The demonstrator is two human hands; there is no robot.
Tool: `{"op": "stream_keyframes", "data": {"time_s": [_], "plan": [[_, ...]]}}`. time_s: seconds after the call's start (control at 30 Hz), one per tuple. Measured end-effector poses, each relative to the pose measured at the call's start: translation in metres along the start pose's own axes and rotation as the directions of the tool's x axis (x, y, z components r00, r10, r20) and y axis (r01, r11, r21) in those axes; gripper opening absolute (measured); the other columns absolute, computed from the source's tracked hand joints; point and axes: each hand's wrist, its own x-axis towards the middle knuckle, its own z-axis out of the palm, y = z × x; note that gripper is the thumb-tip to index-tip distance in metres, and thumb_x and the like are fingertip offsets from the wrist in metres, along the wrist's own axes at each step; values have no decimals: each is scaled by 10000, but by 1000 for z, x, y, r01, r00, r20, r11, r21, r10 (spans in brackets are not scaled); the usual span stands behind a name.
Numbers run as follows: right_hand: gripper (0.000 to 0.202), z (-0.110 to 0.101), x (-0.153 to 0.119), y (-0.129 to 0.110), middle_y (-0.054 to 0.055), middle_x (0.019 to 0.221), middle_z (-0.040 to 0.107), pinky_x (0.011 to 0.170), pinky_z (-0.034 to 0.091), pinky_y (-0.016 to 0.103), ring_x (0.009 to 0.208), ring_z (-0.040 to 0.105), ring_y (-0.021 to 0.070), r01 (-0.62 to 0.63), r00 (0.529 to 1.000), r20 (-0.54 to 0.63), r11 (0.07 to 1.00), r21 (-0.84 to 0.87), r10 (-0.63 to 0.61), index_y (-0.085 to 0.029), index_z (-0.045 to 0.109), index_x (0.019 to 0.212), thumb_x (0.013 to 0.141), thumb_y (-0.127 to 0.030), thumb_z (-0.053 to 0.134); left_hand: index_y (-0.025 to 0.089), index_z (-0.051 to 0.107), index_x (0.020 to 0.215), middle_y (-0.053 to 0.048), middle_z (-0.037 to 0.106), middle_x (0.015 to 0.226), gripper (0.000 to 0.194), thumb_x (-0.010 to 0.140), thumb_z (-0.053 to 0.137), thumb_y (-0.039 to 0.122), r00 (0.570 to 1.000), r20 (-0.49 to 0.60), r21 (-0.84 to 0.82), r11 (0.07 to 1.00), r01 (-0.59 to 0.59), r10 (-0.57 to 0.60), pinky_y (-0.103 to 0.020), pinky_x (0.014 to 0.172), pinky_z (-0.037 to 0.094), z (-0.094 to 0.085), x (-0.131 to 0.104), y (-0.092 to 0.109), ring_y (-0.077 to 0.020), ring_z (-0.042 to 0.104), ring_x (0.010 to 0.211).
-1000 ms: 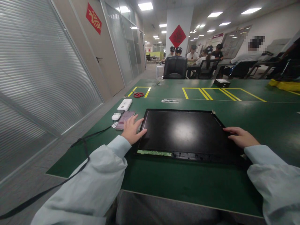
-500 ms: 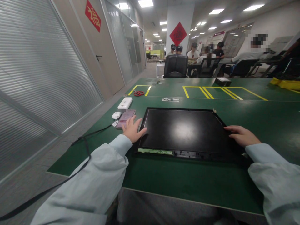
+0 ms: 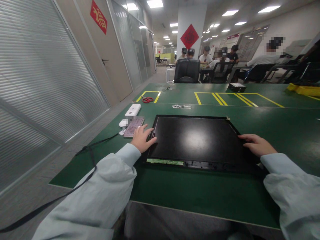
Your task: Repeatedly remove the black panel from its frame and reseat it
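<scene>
A flat black display panel (image 3: 190, 138) lies screen-up on the green table, with a bright reflection at its middle. Along its near edge runs a strip of green circuit board (image 3: 165, 162). My left hand (image 3: 142, 138) is at the panel's left edge, fingers spread and thumb over the frame; it grips nothing. On the opposite side, my right hand (image 3: 258, 144) rests its outstretched fingertips against the right edge, the thumb a little apart from them. Just beyond my left fingers lies a pink-screened phone (image 3: 133, 126).
Left of the panel are a white power bank (image 3: 133, 110), a small white object (image 3: 123, 123) and a black strap (image 3: 92, 155). Red-handled scissors (image 3: 147, 99), small pale strips (image 3: 181, 106) and a black box (image 3: 237, 87) lie farther back. People (image 3: 206, 58) sit beyond a black chair (image 3: 187, 70).
My left fingers have shifted slightly right, toward the panel's frame. The right hand and the panel stay practically in place.
</scene>
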Motion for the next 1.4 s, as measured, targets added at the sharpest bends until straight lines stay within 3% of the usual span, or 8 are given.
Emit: {"op": "stream_keyframes", "data": {"time_s": [0.2,0.37,0.47,0.57,0.8,1.1,1.27,1.4], "plan": [[453,3,1,5,160,1315,695,1105,490,441,1121,685,322,-5,1000,-14,1000,-13,5,-201,757,1061,654,-253,564,224,671,1341,-166,596,1501,505,888,651,446,997,-69,-69,997,-38,33,-604,1218,361,-5,6,-8,-399,484,1451],[424,4,3,9,139,1266,717,1074,517,433,1077,704,311,19,999,-37,1000,-3,-19,-227,765,1016,637,-261,579,186,587,1406,-149,718,1376,541,870,572,260,957,-150,-205,955,215,-248,-550,1183,428,-31,14,-24,-356,647,1303],[448,3,4,9,151,1266,716,1071,519,450,1079,703,319,20,999,-25,1000,-8,-20,-211,766,1033,630,-254,575,203,559,1404,-113,797,1242,624,789,541,101,898,-215,-223,914,338,-385,-624,1241,305,-42,13,-34,-349,659,1302],[454,3,3,6,172,1293,705,1073,519,445,1094,703,324,12,1000,-16,1000,-24,-12,-183,770,1050,648,-248,570,221,534,1403,-81,830,1162,699,729,512,34,895,-194,-229,905,358,-402,-689,1264,173,-45,10,-39,-333,625,1361],[414,0,-1,-2,142,1219,734,1058,533,428,1083,711,314,31,999,-22,999,-40,-32,-199,783,1002,648,-243,573,236,541,1388,-65,842,1132,756,662,507,29,899,-136,-259,891,372,-415,-719,1259,59,-44,11,-42,-301,516,1483],[415,0,-1,-2,136,1226,721,1060,534,420,1084,709,310,12,1000,-23,1000,-19,-12,-218,761,998,629,-244,573,270,549,1357,-34,845,1121,731,651,503,86,848,-173,-296,848,441,-501,-726,1257,-11,-47,6,-50,-286,488,1506],[420,0,-2,-4,154,1288,698,1074,521,392,1121,703,313,-2,1000,-10,998,-58,1,-200,759,1039,667,-240,568,255,562,1306,-46,856,1038,663,671,528,71,836,-192,-243,850,467,-514,-796,1209,-61,-48,5,-60,-358,555,1439],[402,-1,-2,-4,148,1247,712,1067,527,419,1103,709,321,14,1000,-12,998,-54,-14,-210,761,1017,661,-230,574,256,564,1280,-78,828,1163,663,646,565,63,806,-215,-236,830,505,-551,-794,1208,-75,-49,7,-65,-400,605,1378]]}}
